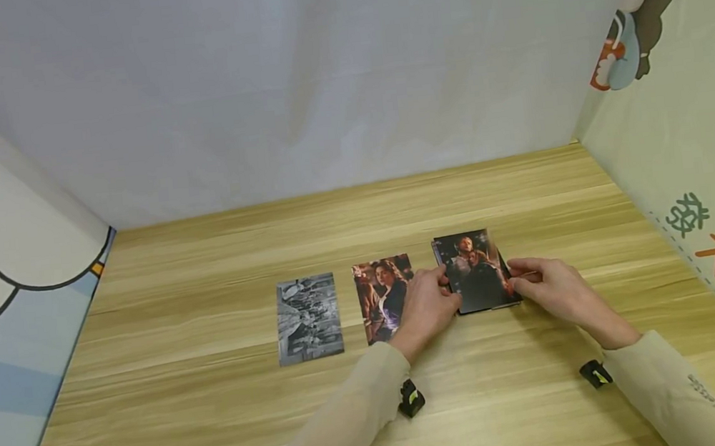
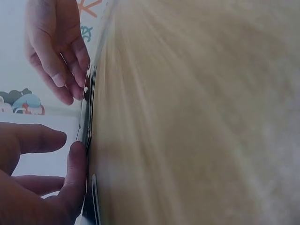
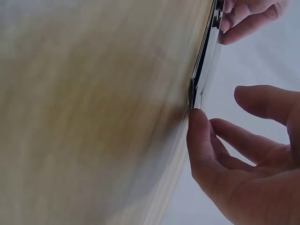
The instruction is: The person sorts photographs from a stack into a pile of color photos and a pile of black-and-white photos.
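Right of frame centre, I see the left hand and right hand, fingers loosely parted, touching opposite sides of a photo stack on the tabletop; probably light, slippery, best held by its edges.

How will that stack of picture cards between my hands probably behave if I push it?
The stack will probably fan apart under a sideways push, since its edges already sit unevenly. Its cards look thin edge-on, so each is likely light and bendy. Lying flat on the table, it seems unlikely to roll or tip.
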`<state>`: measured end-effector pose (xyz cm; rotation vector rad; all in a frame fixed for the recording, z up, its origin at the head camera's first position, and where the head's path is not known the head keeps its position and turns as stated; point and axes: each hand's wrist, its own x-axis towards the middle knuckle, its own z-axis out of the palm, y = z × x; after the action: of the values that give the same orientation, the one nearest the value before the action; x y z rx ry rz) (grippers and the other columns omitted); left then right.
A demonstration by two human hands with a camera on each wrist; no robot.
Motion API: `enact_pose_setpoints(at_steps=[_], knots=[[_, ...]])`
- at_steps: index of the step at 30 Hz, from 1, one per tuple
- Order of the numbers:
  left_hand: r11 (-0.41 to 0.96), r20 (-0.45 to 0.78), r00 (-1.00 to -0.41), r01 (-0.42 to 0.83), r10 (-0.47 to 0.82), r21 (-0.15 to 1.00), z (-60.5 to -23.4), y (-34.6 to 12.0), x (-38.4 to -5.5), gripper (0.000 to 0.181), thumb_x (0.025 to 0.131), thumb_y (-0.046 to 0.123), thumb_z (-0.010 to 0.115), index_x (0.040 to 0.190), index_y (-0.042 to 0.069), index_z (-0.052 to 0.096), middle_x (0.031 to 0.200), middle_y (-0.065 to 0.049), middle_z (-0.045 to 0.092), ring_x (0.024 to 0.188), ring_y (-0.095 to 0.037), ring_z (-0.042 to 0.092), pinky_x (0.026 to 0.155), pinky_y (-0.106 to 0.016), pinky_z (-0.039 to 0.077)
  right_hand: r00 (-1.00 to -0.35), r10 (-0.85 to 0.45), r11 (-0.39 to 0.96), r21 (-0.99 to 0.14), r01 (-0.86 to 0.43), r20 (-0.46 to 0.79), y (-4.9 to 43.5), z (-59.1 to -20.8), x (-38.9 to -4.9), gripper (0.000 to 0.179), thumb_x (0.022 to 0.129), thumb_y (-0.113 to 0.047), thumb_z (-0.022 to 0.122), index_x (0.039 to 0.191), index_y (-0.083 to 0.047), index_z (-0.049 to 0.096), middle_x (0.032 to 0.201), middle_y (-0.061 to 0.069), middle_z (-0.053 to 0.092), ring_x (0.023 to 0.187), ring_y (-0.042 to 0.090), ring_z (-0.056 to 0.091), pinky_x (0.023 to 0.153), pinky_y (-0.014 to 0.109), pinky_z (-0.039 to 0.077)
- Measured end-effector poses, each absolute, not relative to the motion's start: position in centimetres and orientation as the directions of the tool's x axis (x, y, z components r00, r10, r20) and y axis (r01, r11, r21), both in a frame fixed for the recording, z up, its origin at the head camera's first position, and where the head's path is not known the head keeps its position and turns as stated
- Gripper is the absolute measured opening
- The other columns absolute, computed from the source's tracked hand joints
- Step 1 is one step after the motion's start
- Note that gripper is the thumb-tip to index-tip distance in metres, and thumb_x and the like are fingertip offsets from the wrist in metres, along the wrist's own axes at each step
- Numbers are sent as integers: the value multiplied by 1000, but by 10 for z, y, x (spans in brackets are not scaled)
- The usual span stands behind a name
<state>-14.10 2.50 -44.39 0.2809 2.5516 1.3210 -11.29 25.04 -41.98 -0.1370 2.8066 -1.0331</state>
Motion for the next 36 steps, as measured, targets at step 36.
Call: enact_pose_setpoints(at_steps=[36], knots=[[377, 0, -966, 102, 260, 921, -430, 7, -120, 55, 98, 20, 66, 149, 5, 53, 126, -10, 68, 103, -21, 71, 85, -35, 60, -997, -71, 721, -692, -29, -33, 242, -406, -95, 52, 107, -28, 52, 147, 6, 52, 138, 33, 58, 118, 51, 63, 97, 59, 55]])
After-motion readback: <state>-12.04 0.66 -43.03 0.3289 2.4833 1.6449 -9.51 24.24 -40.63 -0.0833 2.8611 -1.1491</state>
